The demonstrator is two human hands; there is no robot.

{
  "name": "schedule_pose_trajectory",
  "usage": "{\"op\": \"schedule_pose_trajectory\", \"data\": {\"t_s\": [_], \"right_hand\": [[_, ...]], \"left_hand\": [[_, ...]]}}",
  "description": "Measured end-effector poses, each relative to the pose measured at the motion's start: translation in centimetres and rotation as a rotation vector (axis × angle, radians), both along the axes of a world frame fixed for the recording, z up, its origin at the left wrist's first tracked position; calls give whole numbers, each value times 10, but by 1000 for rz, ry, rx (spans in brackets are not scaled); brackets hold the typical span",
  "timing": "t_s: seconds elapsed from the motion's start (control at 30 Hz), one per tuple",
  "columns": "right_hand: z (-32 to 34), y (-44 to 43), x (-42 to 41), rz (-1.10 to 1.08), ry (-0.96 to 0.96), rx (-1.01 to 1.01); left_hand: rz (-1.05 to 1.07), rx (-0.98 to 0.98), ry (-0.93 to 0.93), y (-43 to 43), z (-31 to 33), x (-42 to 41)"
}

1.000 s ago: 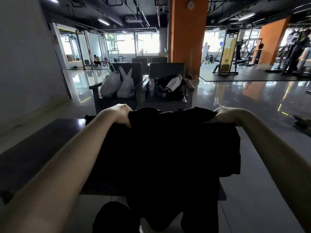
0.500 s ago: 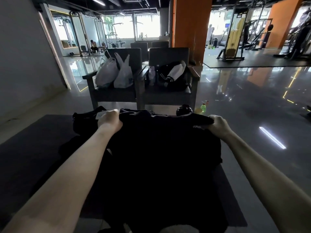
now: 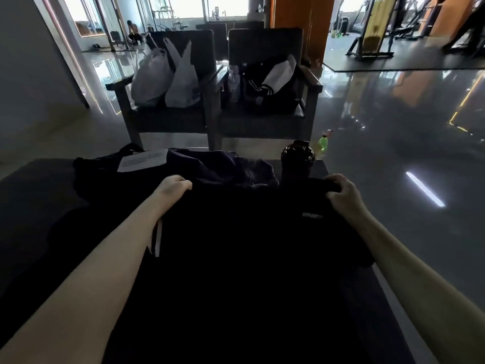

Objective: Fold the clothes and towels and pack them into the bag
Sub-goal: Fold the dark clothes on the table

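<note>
The black garment (image 3: 236, 245), with 1 small pale logo near its right edge, lies spread across the dark table (image 3: 39, 195), its far edge bunched, while 1 crumpled navy garment (image 3: 223, 169) sits just beyond it.

Nothing fancy here, my left hand (image 3: 172, 186) and right hand (image 3: 343, 193) are bare, uncovered clear down to the frame's bottom corners.

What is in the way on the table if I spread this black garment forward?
A crumpled dark cloth lies just beyond the garment's held edge, and a dark bottle stands close by the right hand. The left hand and right hand both grip the garment, so nothing separates them from it.
</note>
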State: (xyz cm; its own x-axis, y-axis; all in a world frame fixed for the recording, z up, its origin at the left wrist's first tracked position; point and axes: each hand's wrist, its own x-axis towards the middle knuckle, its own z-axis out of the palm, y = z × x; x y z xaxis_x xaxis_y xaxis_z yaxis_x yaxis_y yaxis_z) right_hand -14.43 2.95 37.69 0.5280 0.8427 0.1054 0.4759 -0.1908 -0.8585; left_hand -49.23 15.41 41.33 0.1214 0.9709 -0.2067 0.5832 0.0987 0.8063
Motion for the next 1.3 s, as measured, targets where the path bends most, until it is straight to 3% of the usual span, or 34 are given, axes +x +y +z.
{"op": "schedule_pose_trajectory", "data": {"t_s": [0.13, 0.2, 0.3, 0.37, 0.43, 0.5, 0.53, 0.6, 0.67, 0.77, 0.87, 1.0, 1.13, 1.3], "right_hand": [[6, 8, 7, -160, -349, 161], [2, 15, 6, -216, -537, 89], [-15, 21, 2, -163, -662, -212], [-26, 18, -6, -115, -660, -224], [-40, 12, -16, -54, -700, -173], [-55, 5, -23, 47, -724, -245], [-61, 1, -26, 95, -722, -312], [-70, -7, -28, 136, -686, -375], [-71, -19, -32, 108, -630, -300], [-70, -42, -42, 136, -588, -216], [-67, -65, -53, 187, -583, -269], [-58, -107, -68, 206, -462, -307], [-55, -161, -85, 246, -445, -388], [-59, -211, -92, 192, -466, -450]], "left_hand": [[-5, 503, 333, 23, 4, 4], [30, 700, 503, 25, 0, 14], [9, 796, 792, 21, -18, 27], [-44, 863, 915, 7, -34, 30], [-142, 935, 907, -13, -52, 33], [-306, 858, 829, -32, -75, 34], [-361, 731, 796, -40, -85, 33], [-359, 446, 754, -52, -99, 28], [-329, 267, 766, -59, -104, 22], [-312, 281, 822, -72, -100, 14], [-296, 321, 798, -100, -95, 5], [-286, 185, 719, -158, -101, -10], [-232, 170, 662, -206, -98, -20], [-67, 160, 614, -247, -95, -30]]}}
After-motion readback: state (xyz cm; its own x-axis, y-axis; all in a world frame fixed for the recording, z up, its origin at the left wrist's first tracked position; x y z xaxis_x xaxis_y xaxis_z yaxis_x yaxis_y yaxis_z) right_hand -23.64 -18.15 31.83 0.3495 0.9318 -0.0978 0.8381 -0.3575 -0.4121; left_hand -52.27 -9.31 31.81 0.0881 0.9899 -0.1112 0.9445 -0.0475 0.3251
